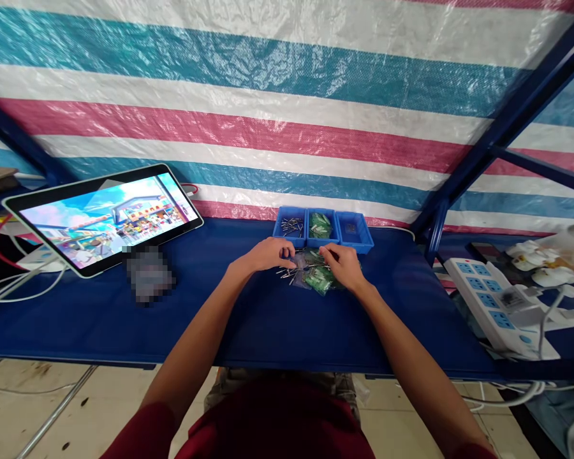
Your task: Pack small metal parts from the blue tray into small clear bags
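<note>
My left hand (272, 254) is closed, its fingers curled toward the thumb above a pile of small slim metal pieces (291, 273). Whatever it grips is too small to make out. Across from it, my right hand (343, 264) pinches with thumb and forefinger over green packets in clear plastic (320, 279); I cannot tell what sits in the pinch. Just behind the hands stand a blue bin with metal pieces (278, 241), a blue bin with green packets (336, 242) and a right-hand blue bin (362, 239) with a few small pieces at its bottom.
A tablet with a lit screen (119, 217) leans at the left of the blue table (277, 331), a blurred-out object (150, 275) beside it. At the right lie a white power strip (488, 299) with plugs and cables. Striped sheeting (287, 134) hangs behind, between blue metal posts (497, 134).
</note>
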The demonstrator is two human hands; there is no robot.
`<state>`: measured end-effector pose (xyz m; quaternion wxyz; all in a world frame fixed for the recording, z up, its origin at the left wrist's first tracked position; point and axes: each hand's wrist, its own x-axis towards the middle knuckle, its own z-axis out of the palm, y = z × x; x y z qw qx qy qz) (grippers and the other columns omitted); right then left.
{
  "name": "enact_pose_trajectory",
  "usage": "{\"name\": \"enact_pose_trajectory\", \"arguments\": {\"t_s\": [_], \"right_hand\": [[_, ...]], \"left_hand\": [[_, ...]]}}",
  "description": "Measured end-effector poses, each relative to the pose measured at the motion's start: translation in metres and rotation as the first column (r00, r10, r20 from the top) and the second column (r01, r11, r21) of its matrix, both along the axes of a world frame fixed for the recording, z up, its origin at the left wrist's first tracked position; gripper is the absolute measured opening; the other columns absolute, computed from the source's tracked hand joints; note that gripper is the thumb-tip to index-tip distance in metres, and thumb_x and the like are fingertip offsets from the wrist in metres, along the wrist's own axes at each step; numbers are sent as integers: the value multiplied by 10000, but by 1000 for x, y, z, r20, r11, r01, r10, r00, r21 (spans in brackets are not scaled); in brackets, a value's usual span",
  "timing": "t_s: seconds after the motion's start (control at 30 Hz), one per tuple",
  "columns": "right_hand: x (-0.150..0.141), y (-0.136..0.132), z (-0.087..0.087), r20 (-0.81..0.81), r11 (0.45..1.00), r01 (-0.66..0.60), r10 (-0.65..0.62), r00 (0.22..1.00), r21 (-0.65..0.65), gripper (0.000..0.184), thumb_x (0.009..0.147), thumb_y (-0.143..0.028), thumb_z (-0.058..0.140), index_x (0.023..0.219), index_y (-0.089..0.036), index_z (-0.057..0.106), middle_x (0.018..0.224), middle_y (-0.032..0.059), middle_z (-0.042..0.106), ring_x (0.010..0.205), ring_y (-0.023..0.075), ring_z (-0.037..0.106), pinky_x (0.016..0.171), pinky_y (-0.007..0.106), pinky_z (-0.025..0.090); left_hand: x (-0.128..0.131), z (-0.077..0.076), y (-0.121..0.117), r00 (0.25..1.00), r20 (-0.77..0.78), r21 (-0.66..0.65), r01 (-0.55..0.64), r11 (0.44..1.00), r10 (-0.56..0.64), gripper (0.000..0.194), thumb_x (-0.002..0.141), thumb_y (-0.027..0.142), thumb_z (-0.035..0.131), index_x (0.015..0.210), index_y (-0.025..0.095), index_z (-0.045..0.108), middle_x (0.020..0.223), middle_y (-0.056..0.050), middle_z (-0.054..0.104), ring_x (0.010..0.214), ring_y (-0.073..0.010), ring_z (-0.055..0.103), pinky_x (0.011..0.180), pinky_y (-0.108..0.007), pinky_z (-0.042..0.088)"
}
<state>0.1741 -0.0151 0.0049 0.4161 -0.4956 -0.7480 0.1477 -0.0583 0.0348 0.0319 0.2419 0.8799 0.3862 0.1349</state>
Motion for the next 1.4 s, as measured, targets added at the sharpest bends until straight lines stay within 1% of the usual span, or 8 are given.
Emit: {"name": "enact_pose_trajectory", "arguments": {"t_s": [0.27, 0.57, 0.7, 0.87, 1.03, 1.13, 1.3, 1.4], "right_hand": [[0, 0, -1, 44, 999, -38, 38, 998, -3, 369, 942, -386, 424, 672, -191, 580, 561, -5, 547, 531, 134, 499, 569, 256, 331], [-1, 0, 1, 56, 999, -50, 51, 997, -16, 361, 941, -375, 432, 676, -190, 592, 563, -7, 543, 533, 133, 495, 568, 255, 334], [-1, 0, 1, 53, 999, -44, 44, 998, -4, 361, 945, -376, 429, 710, -188, 628, 608, 13, 591, 567, 146, 527, 586, 263, 368], [-1, 1, -3, -11, 994, -107, 107, 994, 17, 270, 911, -398, 507, 998, -199, 668, 851, 63, 664, 684, 170, 585, 613, 271, 451], [-1, 0, -2, -36, 996, -64, 67, 997, 64, 281, 928, -396, 485, 912, -194, 680, 825, 68, 666, 697, 178, 591, 637, 286, 454], [-1, -2, 2, -61, 998, -39, 42, 997, 52, 320, 941, -421, 455, 868, -189, 663, 807, 66, 666, 684, 175, 585, 639, 285, 441], [-2, -3, 2, -90, 998, -56, 52, 995, -32, 415, 953, -469, 399, 713, -191, 591, 592, 13, 571, 574, 151, 543, 578, 262, 398], [-4, -2, 0, -89, 998, -37, 32, 996, -56, 459, 959, -479, 375, 657, -189, 564, 522, -11, 511, 507, 134, 510, 560, 258, 373]], "left_hand": [[-13, -4, 9, 989, -134, -56, 46, 997, -54, 144, 712, 207, 659, 847, 167, 686, 797, -34, 684, 730, -163, 620, 645, -219, 407], [-5, -14, 10, 988, -125, 12, 96, 995, -94, 96, 768, 209, 607, 720, 172, 681, 727, -23, 686, 673, -146, 604, 626, -212, 381], [3, -7, 4, 1000, 5, 105, 29, 994, -29, 138, 809, 227, 584, 746, 177, 696, 769, -24, 706, 701, -150, 619, 656, -221, 397], [23, -4, -9, 968, 238, 198, -134, 971, 86, 166, 841, 263, 572, 820, 165, 704, 816, -44, 703, 721, -157, 614, 680, -244, 424], [34, -6, -17, 931, 354, 149, -155, 977, 94, 212, 854, 313, 561, 808, 163, 705, 810, -47, 704, 701, -160, 603, 668, -261, 434], [40, -9, -21, 871, 466, 52, -199, 979, 153, 236, 841, 361, 580, 806, 166, 708, 795, -47, 709, 695, -165, 607, 643, -263, 449], [55, -19, -26, 614, 719, -225, -239, 944, 327, 287, 758, 437, 674, 807, 154, 693, 823, -62, 715, 751, -195, 646, 601, -264, 483], [62, -23, -25, 523, 771, -304, -200, 932, 364, 318, 767, 470, 666, 823, 158, 634, 885, -72, 717, 835, -210, 667, 640, -269, 511]]}}
